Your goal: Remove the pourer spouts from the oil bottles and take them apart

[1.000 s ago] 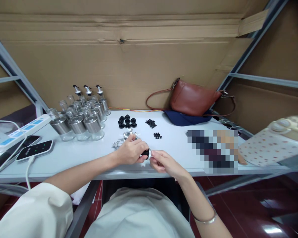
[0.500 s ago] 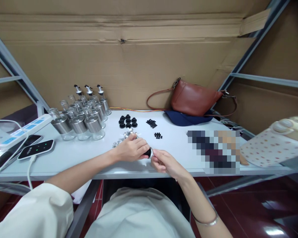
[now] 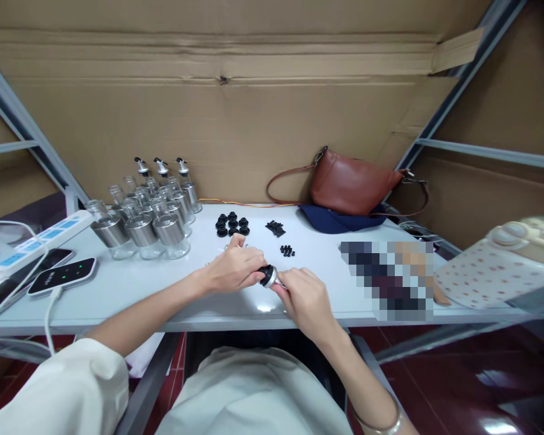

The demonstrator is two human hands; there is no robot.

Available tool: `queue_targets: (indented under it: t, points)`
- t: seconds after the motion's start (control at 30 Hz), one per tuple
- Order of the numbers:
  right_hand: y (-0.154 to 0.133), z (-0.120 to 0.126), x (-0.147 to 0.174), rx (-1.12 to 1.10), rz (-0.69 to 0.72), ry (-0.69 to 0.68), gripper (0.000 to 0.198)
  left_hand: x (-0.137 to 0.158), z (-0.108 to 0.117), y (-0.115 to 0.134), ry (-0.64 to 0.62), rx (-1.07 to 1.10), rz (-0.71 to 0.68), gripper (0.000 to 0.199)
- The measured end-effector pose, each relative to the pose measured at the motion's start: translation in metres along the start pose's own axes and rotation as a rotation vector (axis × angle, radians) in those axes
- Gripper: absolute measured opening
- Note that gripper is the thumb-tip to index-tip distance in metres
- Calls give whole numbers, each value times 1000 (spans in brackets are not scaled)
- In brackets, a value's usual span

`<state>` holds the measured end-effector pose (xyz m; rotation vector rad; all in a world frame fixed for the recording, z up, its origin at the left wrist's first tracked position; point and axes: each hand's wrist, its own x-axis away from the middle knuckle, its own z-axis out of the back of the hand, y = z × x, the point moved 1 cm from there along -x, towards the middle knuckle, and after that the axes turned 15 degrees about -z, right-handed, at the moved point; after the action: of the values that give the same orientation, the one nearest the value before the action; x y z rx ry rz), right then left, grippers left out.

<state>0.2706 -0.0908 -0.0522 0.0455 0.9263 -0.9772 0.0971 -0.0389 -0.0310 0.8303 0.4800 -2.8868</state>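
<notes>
Between my hands is a bottle pourer [image 3: 270,276], made of a black stopper and a silver metal collar. My left hand [image 3: 236,266] is closed around its black end. Closed on the silver spout side is my right hand [image 3: 307,300], whose fingers hide most of the spout. Shiny metal parts lie on the table behind my left hand, mostly covered by it. Several black stoppers [image 3: 232,224] sit in a group beyond it. Flat black pieces [image 3: 276,228] and small black caps [image 3: 287,250] lie in two piles to the right.
Several glass bottles [image 3: 141,235] with steel sleeves stand at the left, some at the back topped with pourers. A power strip [image 3: 45,238] and a phone [image 3: 63,277] lie at far left. A brown bag [image 3: 355,184] rests on a navy cap [image 3: 339,220]; a spotted container [image 3: 498,272] stands right.
My right hand has turned over, back of the hand up, and grips the spout from above. The pourer has tilted and moved slightly left.
</notes>
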Motion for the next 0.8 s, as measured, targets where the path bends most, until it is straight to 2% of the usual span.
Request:
queue_targets:
  t: [0.1, 0.17, 0.27, 0.4, 0.47, 0.57, 0.63, 0.7, 0.8]
  points:
    - [1, 4, -6, 227, 181, 143, 24, 2, -2, -4, -25, 236, 178, 59]
    - [4, 9, -9, 249, 205, 179, 20, 7, 1, -13, 39, 328, 378, 59]
    - [12, 16, -8, 129, 65, 257, 19, 19, 11, -34, 186, 341, 657, 53]
    - [19, 4, 0, -49, -181, 275, 21, 35, 21, -63, 196, 218, 779, 29]
    - [20, -10, 5, -117, -223, 213, 18, 43, 21, -71, 114, 75, 839, 21]
    - [22, -26, 9, -163, -273, 141, 19, 56, 15, -75, -222, -159, 885, 19]
    - [24, -30, 10, -188, -327, 118, 20, 63, 11, -74, -427, -232, 921, 20]
    - [26, -30, 11, -238, -376, 69, 21, 67, 7, -73, -523, -246, 958, 22]
    - [28, -29, 11, -334, -420, -45, 21, 68, 3, -73, -572, -252, 975, 26]
